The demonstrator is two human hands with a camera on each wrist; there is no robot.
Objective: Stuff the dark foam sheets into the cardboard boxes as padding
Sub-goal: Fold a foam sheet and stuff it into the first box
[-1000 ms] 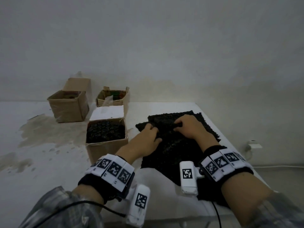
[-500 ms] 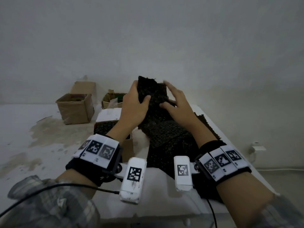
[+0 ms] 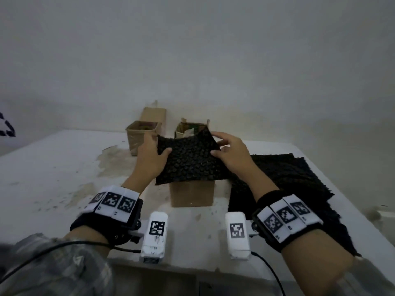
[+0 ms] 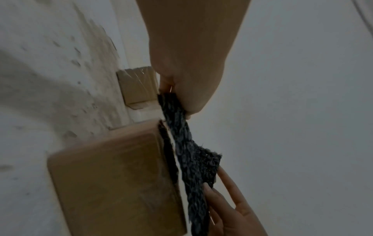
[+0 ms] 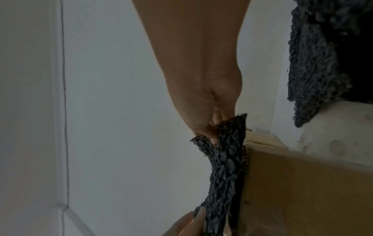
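Over the near cardboard box (image 3: 192, 194), a foam sheet (image 3: 188, 161) hangs spread between both hands. It was bunched up higher half a second ago and on the stack (image 3: 284, 184) a second ago. Left hand (image 3: 150, 159) pinches its 9 o'clock edge, right hand (image 3: 229, 154) its 3 o'clock edge. Box already shows foam inside, so this piece likely goes on top. Two more boxes (image 3: 142, 135) sit at 12 o'clock.
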